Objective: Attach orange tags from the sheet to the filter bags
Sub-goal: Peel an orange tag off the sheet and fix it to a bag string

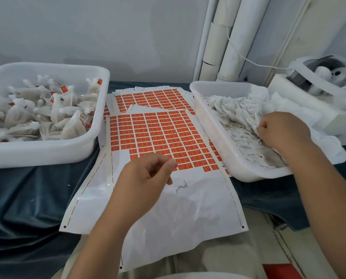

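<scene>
- Head view: the sheet (198,208) lies in the middle of the worktop (27,198), between two white tubs, and its near end hangs over the worktop edge.
- Orange tags (162,135) fill the far part of the sheet in rows; the near part is bare white backing, creased and torn.
- A second sheet (152,99) of tags lies partly under the first, farther back.
- The left hand (148,178) hovers over the sheet at the last rows of tags, fingers curled in and thumb reaching toward the forefinger. Whether it pinches a tag cannot be told.
- The right hand (284,133) is in the right tub (238,164), fingers curled together and gripping the empty bags (238,113), a loose heap of white mesh and strings.
- The left tub (47,152) holds filled bags (53,113), several with orange tags on them.
- White pipes (228,47) stand against the wall behind the right tub.
</scene>
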### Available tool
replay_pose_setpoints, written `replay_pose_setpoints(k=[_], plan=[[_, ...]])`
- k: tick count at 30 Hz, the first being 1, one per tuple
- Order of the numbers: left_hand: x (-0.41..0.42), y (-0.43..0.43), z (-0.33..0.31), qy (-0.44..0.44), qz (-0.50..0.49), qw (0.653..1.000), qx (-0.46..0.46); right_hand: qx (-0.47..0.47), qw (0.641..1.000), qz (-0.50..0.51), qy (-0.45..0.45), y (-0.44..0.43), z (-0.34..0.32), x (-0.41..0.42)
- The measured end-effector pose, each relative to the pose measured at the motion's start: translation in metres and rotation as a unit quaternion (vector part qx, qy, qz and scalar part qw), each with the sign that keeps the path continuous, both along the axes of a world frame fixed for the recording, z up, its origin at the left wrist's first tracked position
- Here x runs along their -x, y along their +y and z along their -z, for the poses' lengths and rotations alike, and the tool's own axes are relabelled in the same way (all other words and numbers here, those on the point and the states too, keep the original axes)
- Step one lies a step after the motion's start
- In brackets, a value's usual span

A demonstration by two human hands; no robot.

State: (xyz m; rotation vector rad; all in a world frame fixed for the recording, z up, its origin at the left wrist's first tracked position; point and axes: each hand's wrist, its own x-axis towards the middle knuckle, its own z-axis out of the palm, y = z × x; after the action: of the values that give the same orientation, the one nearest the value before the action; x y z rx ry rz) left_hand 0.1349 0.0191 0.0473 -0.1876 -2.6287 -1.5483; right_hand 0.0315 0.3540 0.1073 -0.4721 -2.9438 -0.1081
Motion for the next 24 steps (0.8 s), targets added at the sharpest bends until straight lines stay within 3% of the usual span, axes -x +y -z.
replay_pose_setpoints(k=[8,17,24], plan=[[-0.001,0.003,0.0,-0.008,0.015,1.0,-0.013,0.048,0.99,-0.07,0.116,0.003,-0.003,-0.011],[-0.002,0.004,0.0,-0.024,0.031,0.999,-0.023,0.119,0.988,-0.081,0.06,0.001,0.005,-0.013],[-0.003,0.007,0.0,-0.034,0.04,0.998,-0.036,0.116,0.99,-0.074,0.018,0.002,0.005,-0.01]])
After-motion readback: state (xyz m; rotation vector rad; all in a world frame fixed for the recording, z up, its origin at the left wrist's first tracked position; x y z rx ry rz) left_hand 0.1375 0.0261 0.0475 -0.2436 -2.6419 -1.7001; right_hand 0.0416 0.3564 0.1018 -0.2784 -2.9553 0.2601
